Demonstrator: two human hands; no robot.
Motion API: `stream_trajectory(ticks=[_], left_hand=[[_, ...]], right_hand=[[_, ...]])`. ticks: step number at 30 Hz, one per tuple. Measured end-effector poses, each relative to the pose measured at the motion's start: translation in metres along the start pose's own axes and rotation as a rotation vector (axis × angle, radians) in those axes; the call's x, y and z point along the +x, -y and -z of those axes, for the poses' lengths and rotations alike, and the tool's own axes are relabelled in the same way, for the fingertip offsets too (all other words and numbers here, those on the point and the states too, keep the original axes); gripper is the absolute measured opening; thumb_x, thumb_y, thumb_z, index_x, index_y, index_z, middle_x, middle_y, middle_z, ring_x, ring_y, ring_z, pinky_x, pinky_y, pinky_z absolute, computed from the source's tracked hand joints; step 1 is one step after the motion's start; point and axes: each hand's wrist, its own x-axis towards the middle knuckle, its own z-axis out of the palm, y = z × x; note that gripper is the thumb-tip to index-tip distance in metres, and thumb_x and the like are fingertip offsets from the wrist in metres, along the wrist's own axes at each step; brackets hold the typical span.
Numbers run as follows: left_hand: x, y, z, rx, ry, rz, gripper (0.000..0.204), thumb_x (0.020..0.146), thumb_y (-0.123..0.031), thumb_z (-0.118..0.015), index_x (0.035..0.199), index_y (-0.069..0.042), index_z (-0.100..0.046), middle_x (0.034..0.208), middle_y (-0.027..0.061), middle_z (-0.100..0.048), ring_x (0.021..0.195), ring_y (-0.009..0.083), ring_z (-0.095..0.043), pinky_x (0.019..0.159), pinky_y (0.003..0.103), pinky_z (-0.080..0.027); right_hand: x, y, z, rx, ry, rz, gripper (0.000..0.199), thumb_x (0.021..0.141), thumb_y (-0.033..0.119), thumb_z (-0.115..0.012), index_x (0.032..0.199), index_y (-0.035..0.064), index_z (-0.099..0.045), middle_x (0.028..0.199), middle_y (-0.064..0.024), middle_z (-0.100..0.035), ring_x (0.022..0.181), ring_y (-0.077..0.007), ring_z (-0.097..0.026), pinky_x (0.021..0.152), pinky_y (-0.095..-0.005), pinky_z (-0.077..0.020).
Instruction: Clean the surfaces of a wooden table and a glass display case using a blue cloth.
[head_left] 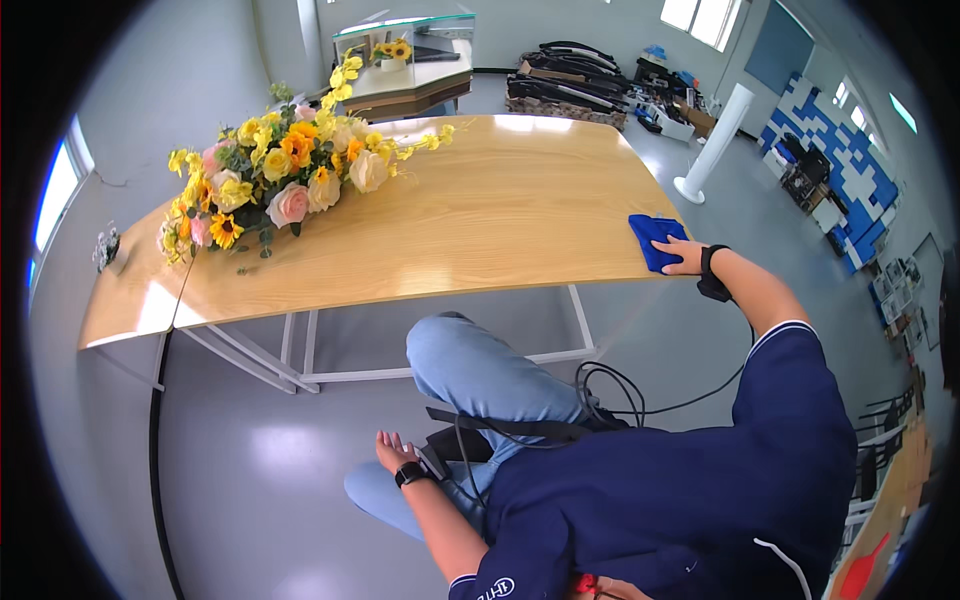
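The right hand (pixel 682 255) lay flat-fingered on a cloth (pixel 648 236) at three o'clock; the left hand (pixel 393 452), at seven, was unclenched.

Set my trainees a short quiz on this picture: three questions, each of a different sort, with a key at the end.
1. Multiple choice: what touches the blue cloth?
a) the left hand
b) the right hand
c) both hands
2. Fill in the missing word: on the wooden tabletop, the flower arrangement stands to the ___ of the cloth, as the person sees it.
3. True or false: the left hand is off the tabletop.

Key:
1. b, the right hand.
2. left.
3. True; the left hand is held away from it, near the person's jeans.
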Motion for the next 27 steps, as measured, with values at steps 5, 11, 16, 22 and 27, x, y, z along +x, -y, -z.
stream_trajectory(ticks=[5,11,16,22,27], left_hand=[[-0.007,0.003,-0.014,0.009,0.005,-0.020,0.052,0.081,-0.037,-0.046,0.126,-0.011,-0.040,0.133,0.0029,-0.038,0.117,0.0195,-0.040,0.099,0.048,-0.021],[0.008,0.017,-0.030,0.158,0.010,-0.017,0.046,0.082,-0.035,-0.045,0.120,-0.010,-0.045,0.125,0.0042,-0.047,0.114,0.0215,-0.045,0.097,0.041,-0.026],[0.024,0.029,-0.029,0.181,0.049,0.036,0.042,0.083,-0.033,-0.044,0.119,-0.011,-0.046,0.122,0.0043,-0.048,0.112,0.0231,-0.047,0.095,0.040,-0.028],[0.025,0.030,-0.030,0.235,0.067,0.078,0.040,0.082,-0.033,-0.047,0.116,-0.012,-0.047,0.119,0.0034,-0.051,0.110,0.0231,-0.048,0.090,0.037,-0.032],[0.027,0.034,-0.024,0.242,0.014,0.090,0.039,0.079,-0.032,-0.051,0.113,-0.012,-0.047,0.116,0.0037,-0.053,0.108,0.0227,-0.048,0.087,0.036,-0.034]], right_hand=[[0.006,-0.005,-0.001,0.001,0.063,0.022,0.075,0.080,0.046,-0.054,0.139,0.0326,-0.009,0.141,-0.0286,-0.004,0.128,-0.0439,-0.019,0.104,-0.0432,-0.0211],[0.005,0.006,0.008,-0.118,0.110,0.108,0.075,0.080,0.042,-0.055,0.138,0.0335,-0.009,0.142,-0.0255,-0.007,0.126,-0.0455,-0.022,0.102,-0.0448,-0.0249],[0.020,0.069,0.027,-0.261,0.062,0.353,0.074,0.077,0.042,-0.060,0.137,0.0307,-0.018,0.141,-0.0261,-0.008,0.125,-0.0490,-0.018,0.103,-0.0471,-0.0239],[0.068,0.192,0.058,-0.324,-0.046,0.714,0.065,0.077,0.044,-0.058,0.133,0.0339,-0.028,0.140,-0.0229,-0.015,0.124,-0.0497,-0.022,0.100,-0.0494,-0.0282],[0.110,0.288,0.064,-0.360,-0.171,0.805,0.058,0.082,0.047,-0.050,0.134,0.0358,-0.026,0.139,-0.0232,-0.019,0.121,-0.0507,-0.026,0.094,-0.0530,-0.0342]])
